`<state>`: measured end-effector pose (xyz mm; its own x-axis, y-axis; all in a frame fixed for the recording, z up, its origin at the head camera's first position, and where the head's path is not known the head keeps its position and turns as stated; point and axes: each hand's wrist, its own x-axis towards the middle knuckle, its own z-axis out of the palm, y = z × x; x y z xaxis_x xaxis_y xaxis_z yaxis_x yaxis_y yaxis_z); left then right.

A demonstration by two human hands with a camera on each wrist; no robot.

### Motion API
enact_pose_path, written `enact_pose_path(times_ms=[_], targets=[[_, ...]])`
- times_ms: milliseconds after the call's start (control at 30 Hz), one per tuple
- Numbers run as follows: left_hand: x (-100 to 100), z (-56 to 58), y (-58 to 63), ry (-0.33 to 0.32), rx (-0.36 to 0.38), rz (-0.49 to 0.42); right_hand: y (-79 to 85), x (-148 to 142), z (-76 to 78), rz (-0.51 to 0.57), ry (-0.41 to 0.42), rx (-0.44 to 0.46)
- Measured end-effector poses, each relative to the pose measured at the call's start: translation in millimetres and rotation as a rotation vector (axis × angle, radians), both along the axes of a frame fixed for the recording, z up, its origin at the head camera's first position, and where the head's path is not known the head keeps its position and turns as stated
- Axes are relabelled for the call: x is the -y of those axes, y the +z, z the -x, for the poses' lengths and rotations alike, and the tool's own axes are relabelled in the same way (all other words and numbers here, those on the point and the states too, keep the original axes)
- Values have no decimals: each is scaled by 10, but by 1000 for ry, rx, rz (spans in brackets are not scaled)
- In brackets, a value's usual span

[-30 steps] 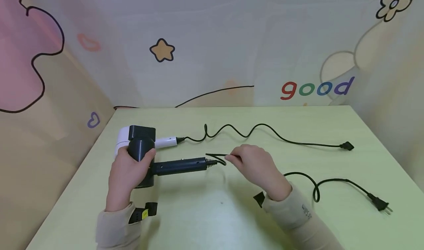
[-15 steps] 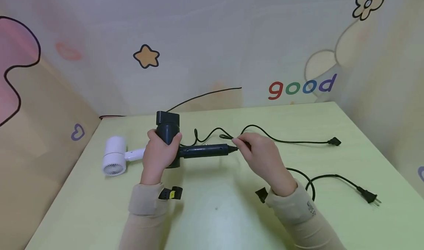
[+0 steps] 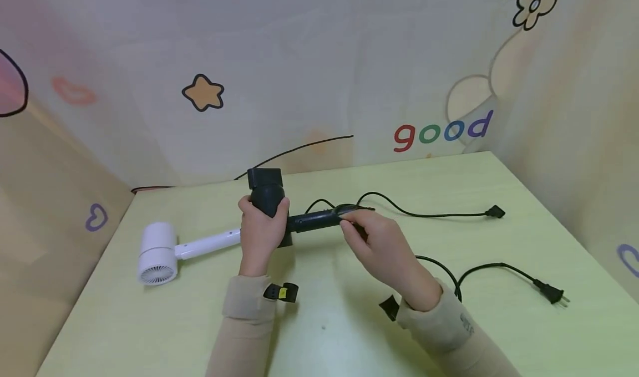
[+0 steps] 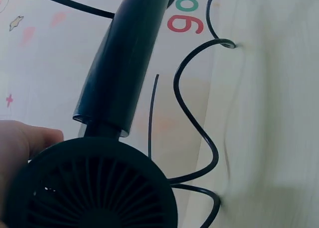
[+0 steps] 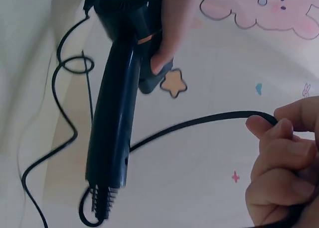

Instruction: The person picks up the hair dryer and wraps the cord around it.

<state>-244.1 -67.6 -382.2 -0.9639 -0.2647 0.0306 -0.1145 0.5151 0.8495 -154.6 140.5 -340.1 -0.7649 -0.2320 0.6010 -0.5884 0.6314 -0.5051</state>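
Observation:
My left hand (image 3: 263, 230) grips the body of a black hair dryer (image 3: 314, 220), held above the table with its handle pointing right. The dryer's round vent grille (image 4: 99, 188) faces the left wrist camera. At the handle's end, my right hand (image 3: 381, 244) pinches the dryer's black cord (image 5: 199, 121) between thumb and fingers. The cord bends back from the ribbed sleeve (image 5: 102, 200) and runs in an arc to the fingertips. A white hair dryer (image 3: 157, 252) lies on the table at the left; my left hand and the black dryer hide the end of its handle.
The white dryer's cord (image 3: 429, 215) wavers across the back of the pale green table (image 3: 165, 332), ending in a black plug (image 3: 495, 212). Nearer, a two-pin plug (image 3: 551, 294) lies at the right on a looped cord. Printed curtains stand behind and beside the table.
My left hand has carried the black dryer right, away from in front of the white dryer, which now shows more. The cord's pinched part is closer to the handle. The head view has turned right.

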Motion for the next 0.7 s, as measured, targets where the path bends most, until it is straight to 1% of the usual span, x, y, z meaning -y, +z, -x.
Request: enact_pose_path(times_ms=[100, 200, 300, 367, 500, 700], targets=[[35, -2, 14, 13, -25, -30, -13, 85, -61, 1, 103, -38], [83, -13, 33, 31, -31, -60, -34, 160, -115, -6, 219, -79], [128, -25, 60, 43, -40, -83, -61, 216, -142, -42, 326, -109], [156, -27, 77, 49, -50, -95, -87, 244, -144, -90, 373, -114], [212, -39, 118, 57, -84, -140, -130, 287, -138, -198, 411, -44], [292, -73, 197, 37, -105, -215, -165, 296, -122, -338, 425, 73]])
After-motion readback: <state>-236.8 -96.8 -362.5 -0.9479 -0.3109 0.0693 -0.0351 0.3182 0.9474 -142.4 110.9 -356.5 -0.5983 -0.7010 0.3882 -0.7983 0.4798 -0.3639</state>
